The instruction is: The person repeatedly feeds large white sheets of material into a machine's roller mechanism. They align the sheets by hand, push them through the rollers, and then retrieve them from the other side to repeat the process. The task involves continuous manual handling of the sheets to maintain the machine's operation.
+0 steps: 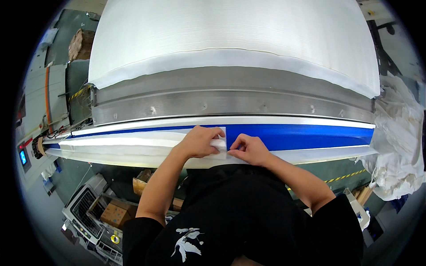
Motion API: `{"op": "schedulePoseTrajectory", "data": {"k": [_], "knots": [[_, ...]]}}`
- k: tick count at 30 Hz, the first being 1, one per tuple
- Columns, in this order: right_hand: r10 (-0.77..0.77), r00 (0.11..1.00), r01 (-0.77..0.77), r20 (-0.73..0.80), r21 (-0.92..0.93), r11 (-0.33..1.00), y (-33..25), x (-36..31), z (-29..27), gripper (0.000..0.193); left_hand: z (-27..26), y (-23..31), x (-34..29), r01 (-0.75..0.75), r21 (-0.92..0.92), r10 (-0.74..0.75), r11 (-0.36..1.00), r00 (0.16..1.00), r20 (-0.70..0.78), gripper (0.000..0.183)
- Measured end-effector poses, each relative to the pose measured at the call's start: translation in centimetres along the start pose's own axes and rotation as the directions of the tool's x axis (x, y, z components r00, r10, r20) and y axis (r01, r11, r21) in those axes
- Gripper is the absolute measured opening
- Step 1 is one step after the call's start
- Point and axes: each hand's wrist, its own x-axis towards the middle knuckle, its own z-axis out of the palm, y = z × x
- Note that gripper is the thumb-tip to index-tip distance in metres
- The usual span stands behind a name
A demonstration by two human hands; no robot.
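Observation:
A long white cloth strip (128, 142) lies along the front of a machine and covers the left part of a blue band (310, 136). Its straight right end lies just in front of me. My left hand (200, 142) is on the cloth close to that end, its fingers curled round a fold of the cloth. Just right of the end, my right hand (250, 150) is closed in a pinch, thumb and forefinger together at the cloth's lower corner. Whatever is between those fingertips is too small to make out.
Beyond the band runs a metal rail (230, 98), with a wide white fabric sheet (230, 31) behind it. Crumpled white plastic sheeting (397, 137) hangs at the right. Lower left are a cardboard box (116, 214) and a grey cart (84, 213). A small lit screen (23, 157) is far left.

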Motion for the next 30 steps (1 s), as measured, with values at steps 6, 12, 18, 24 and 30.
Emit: {"op": "schedulePoseTrajectory", "data": {"k": [6, 12, 18, 24, 30], "knots": [[0.151, 0.988, -0.151, 0.014, 0.15, 0.977, 0.0, 3.2, -1.5, 0.021, -1.5, -1.6, -2.9, 0.047, -0.018, -0.048, 0.999, 0.997, -0.064, 0.041], [-0.036, 0.888, -0.299, 0.459, 0.633, 0.714, -4.1, 10.9, 2.3, 0.054, -0.6, 1.4, -3.7, -0.175, 0.062, 0.185, 0.983, 0.953, -0.242, 0.035], [0.01, 0.609, -0.705, 0.793, 0.536, 0.465, -4.7, 12.1, 5.7, 0.08, 1.0, 4.0, -2.8, -0.288, 0.046, 0.29, 0.957, 0.919, -0.269, 0.041], [0.087, 0.635, -0.669, 0.768, 0.49, 0.559, -2.6, 9.8, 5.0, 0.075, 0.4, 3.9, -3.8, -0.235, -0.012, 0.223, 0.972, 0.936, -0.271, 0.04], [0.135, 0.672, -0.683, 0.728, 0.54, 0.492, -1.0, 6.3, 1.2, 0.085, -3.2, 0.1, -6.9, -0.128, -0.307, -0.11, 0.943, 0.75, -0.652, 0.03]]}}
